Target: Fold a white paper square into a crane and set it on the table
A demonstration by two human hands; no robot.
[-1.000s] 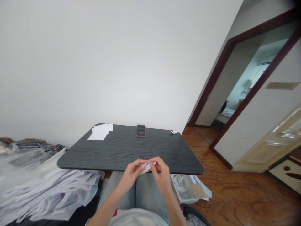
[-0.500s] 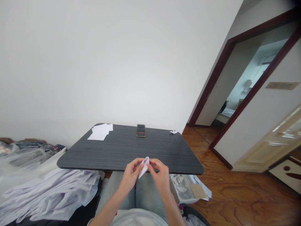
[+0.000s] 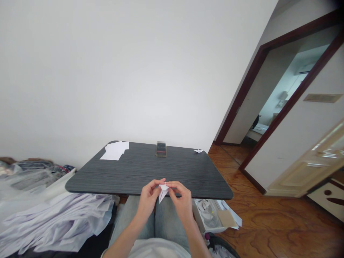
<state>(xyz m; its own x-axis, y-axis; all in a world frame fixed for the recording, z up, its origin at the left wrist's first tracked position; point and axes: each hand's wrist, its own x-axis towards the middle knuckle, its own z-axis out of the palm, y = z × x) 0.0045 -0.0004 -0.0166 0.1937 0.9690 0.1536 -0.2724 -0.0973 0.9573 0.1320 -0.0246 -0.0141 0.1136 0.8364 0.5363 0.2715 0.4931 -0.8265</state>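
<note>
Between my two hands is a small piece of folded white paper [image 3: 163, 192], held at the near edge of the dark table [image 3: 145, 173]. My left hand [image 3: 148, 199] pinches its left side with thumb and fingers. On the other side, my right hand [image 3: 180, 198] grips the upper right part. A narrow point of the paper hangs downward, and its upper part is partly covered by fingertips. At the far right corner of the table lies a small white folded paper figure [image 3: 198, 151].
White paper sheets [image 3: 114, 150] lie at the table's far left. A phone-like dark device [image 3: 161, 149] stands near the wall. Below right is a white box [image 3: 213, 229] of odds and ends. White cloth-like material [image 3: 59, 222] is heaped at lower left.
The upper part of the folded paper, which stood up as a rounded open flap, is now pressed lower and flatter. My fingertips have come closer together over it.
</note>
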